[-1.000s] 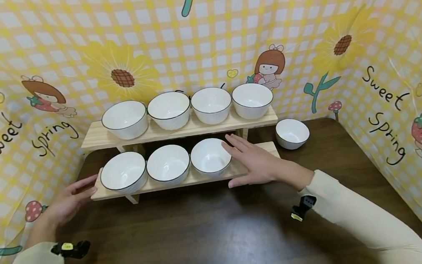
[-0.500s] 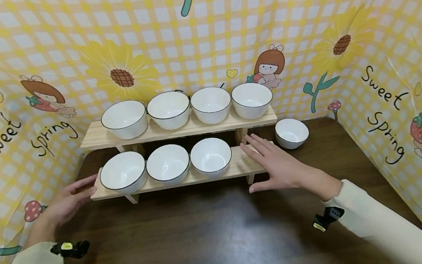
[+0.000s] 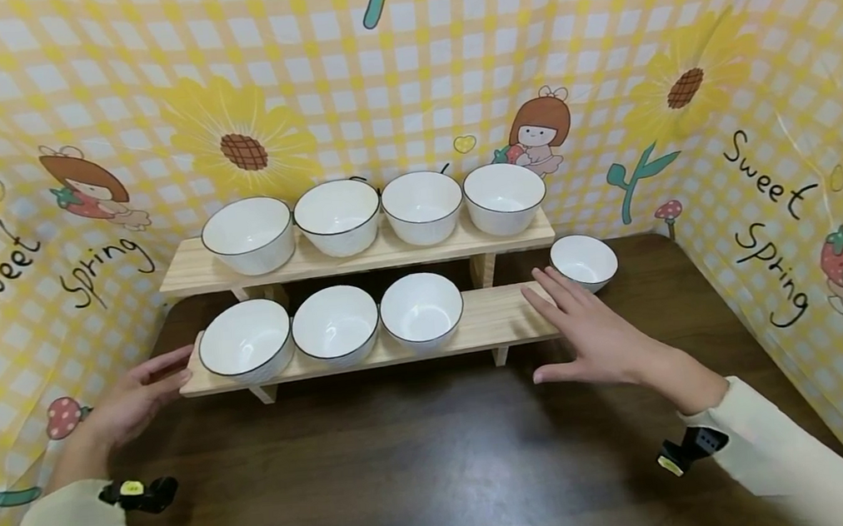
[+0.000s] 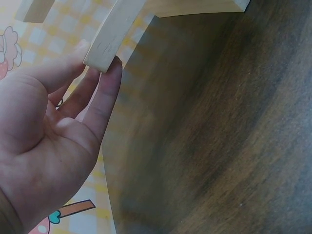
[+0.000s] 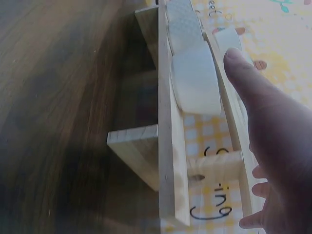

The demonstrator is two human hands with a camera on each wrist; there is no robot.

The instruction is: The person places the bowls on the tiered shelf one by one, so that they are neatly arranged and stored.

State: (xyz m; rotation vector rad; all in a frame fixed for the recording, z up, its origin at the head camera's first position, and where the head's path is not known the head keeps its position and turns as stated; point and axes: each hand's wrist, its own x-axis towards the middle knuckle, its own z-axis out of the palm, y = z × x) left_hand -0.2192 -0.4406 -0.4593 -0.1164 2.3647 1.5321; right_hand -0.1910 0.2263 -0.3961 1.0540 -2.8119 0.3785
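Note:
A two-tier pale wooden rack carries white bowls with dark rims. At the left end of its lower board [image 3: 497,316], my left hand [image 3: 135,397] pinches the board's corner; the left wrist view shows the thumb on one side of the board end [image 4: 105,53] and fingers on the other. My right hand [image 3: 600,331], fingers spread and holding nothing, is over the right end of that board. Three bowls line the lower board, the rightmost bowl [image 3: 421,309] left of my right hand. A smaller bowl [image 3: 584,261] stands on the table just beyond my right fingertips.
Several bowls stand in a row on the upper board [image 3: 361,260], the rightmost one [image 3: 504,197] near its end. The dark wooden table [image 3: 409,464] spreads in front of the rack. A yellow checked cloth [image 3: 405,72] hangs behind and along both sides.
My right hand has moved right along the lower board, away from the third bowl, to the board's right end. My left hand stays at the left corner, and the bowls stay put.

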